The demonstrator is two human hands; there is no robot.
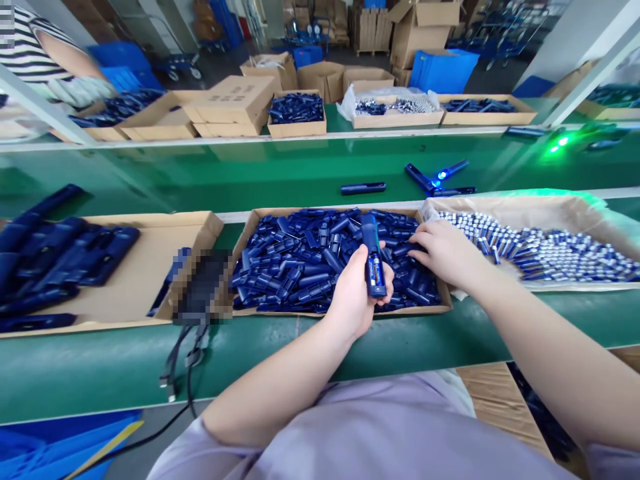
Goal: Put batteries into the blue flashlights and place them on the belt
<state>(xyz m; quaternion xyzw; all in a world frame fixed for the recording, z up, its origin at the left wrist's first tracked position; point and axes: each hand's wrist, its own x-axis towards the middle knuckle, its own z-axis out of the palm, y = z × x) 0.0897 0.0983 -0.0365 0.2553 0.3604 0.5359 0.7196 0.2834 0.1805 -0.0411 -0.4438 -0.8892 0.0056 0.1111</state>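
Clasping dk-blue oblong plastic casing [371, 241] in L grip [354, 288], aiming long axis fwd; poising R grip [445, 250] to casing's right, nearer small dk-blue plastic parts [401, 259] just left of it; can't tell if pinching any.

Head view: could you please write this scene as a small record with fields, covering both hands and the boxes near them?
Left hand: grip closed around a blue device; batteries visible in its open compartment
Right hand: fingers at the right end of the middle box; whether they hold anything is unclear
Middle box: heaped blue plastic parts
Right box: many loose batteries
Left box: similar devices
Green surface beyond: more devices, with a blue light showing
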